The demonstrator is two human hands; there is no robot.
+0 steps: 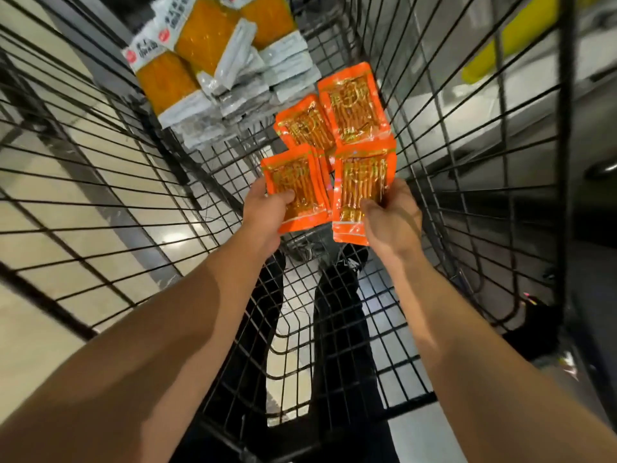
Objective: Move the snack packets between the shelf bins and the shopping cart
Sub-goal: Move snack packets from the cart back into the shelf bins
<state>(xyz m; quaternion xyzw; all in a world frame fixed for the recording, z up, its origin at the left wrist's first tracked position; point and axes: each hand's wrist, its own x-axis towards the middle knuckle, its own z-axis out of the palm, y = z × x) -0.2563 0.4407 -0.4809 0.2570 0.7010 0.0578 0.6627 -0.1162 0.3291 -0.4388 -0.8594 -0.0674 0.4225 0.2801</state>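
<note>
A person leans into a wire cart [110, 168], both arms reaching down. Yellow packets [200, 38] are heaped at the cart's far end; two orange packets [329, 108] lie on its floor just in front. The left hand [263, 212] pinches a fan of orange packets [293, 188], and the right hand [390, 218] grips another bundle [362, 192]. Both bundles point long axis away from the person, directly above the loose pair, neither hand clearly nearer.
</note>
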